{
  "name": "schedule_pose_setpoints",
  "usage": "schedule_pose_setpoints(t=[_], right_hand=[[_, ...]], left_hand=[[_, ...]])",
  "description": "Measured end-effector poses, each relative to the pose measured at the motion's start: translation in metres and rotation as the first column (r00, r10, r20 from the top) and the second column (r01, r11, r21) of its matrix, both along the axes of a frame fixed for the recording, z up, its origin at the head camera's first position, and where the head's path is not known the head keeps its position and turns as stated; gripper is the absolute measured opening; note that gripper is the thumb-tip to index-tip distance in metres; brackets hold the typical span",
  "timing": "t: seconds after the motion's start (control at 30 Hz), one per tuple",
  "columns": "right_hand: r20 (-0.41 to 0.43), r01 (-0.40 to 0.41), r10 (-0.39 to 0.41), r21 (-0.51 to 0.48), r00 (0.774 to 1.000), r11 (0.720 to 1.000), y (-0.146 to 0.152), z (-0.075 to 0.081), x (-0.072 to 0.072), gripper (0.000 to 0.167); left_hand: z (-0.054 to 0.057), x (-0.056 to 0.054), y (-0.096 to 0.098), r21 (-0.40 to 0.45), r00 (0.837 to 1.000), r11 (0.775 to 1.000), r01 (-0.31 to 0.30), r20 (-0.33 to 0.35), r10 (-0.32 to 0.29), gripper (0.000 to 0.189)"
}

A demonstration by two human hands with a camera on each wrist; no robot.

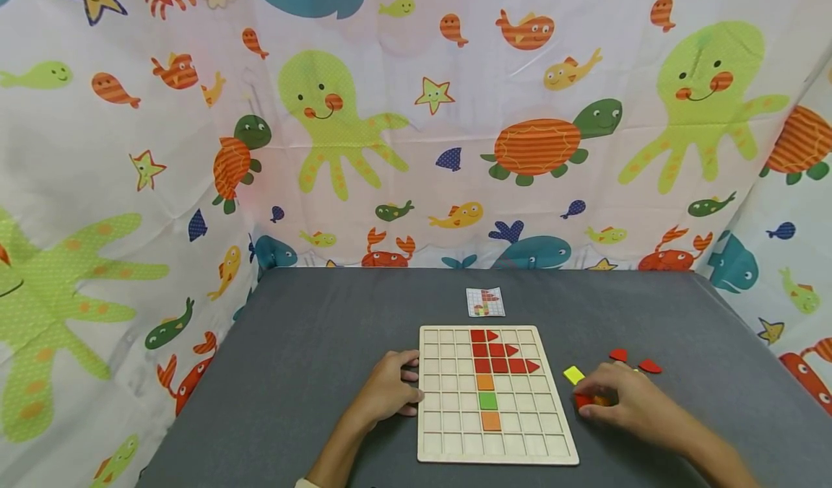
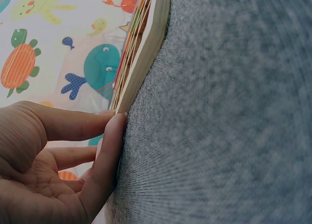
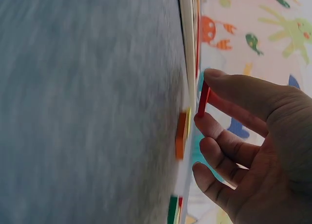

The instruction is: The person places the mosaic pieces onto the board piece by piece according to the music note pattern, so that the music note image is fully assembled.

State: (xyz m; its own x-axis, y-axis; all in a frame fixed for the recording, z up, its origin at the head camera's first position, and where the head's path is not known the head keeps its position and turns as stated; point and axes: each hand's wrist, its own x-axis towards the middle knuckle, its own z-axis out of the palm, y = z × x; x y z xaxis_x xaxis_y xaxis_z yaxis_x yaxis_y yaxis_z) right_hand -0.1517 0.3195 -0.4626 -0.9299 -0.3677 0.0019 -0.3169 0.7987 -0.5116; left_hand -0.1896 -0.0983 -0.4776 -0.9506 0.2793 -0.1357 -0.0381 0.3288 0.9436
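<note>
A wooden grid board [image 1: 448, 445] lies on the table, with red square and pointed tiles [image 1: 499, 365] above a column of orange and green tiles [image 1: 487, 401]. My left hand [image 1: 388, 387] is at the board's left side; in the left wrist view its thumb and a finger [image 2: 113, 136] pinch the board's edge [image 2: 141, 73]. To the right of the board, my right hand [image 1: 620, 398] pinches a red tile [image 3: 204, 100] between thumb and fingertip, raised off the table. Below it an orange tile [image 3: 181, 136] lies on the table, and a yellow tile [image 1: 574, 375] sits nearby.
A small printed picture card [image 1: 485, 302] lies behind the board. Loose red pieces [image 1: 650, 366] lie beyond my right hand. In the right wrist view a green piece [image 3: 172, 209] shows low down. A curtain [image 1: 416, 134] printed with sea animals surrounds the grey table [image 1: 312, 329].
</note>
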Motion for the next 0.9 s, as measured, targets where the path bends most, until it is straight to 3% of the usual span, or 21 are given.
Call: schedule_pose_setpoints(t=[0.23, 0.6, 0.77, 0.9], right_hand=[[0.047, -0.057, 0.06, -0.06, 0.997, 0.997, -0.026, 0.001, 0.001, 0.022], [0.014, -0.192, 0.193, -0.06, 0.981, 0.979, -0.065, 0.005, -0.001, 0.02], [0.056, -0.222, 0.226, -0.07, 0.972, 0.973, -0.083, 0.006, 0.001, 0.018], [0.039, -0.251, 0.255, -0.076, 0.966, 0.965, -0.094, 0.006, 0.001, 0.015]], left_hand=[[-0.001, 0.0, 0.0, -0.001, 1.0, 1.0, -0.005, 0.003, 0.005, 0.074], [0.001, 0.001, -0.001, -0.003, 1.0, 1.0, -0.001, -0.003, 0.001, 0.074], [0.001, 0.001, 0.0, -0.001, 1.0, 1.0, 0.002, -0.001, -0.002, 0.074], [0.001, 0.002, 0.0, -0.002, 1.0, 1.0, 0.001, -0.001, -0.001, 0.073]])
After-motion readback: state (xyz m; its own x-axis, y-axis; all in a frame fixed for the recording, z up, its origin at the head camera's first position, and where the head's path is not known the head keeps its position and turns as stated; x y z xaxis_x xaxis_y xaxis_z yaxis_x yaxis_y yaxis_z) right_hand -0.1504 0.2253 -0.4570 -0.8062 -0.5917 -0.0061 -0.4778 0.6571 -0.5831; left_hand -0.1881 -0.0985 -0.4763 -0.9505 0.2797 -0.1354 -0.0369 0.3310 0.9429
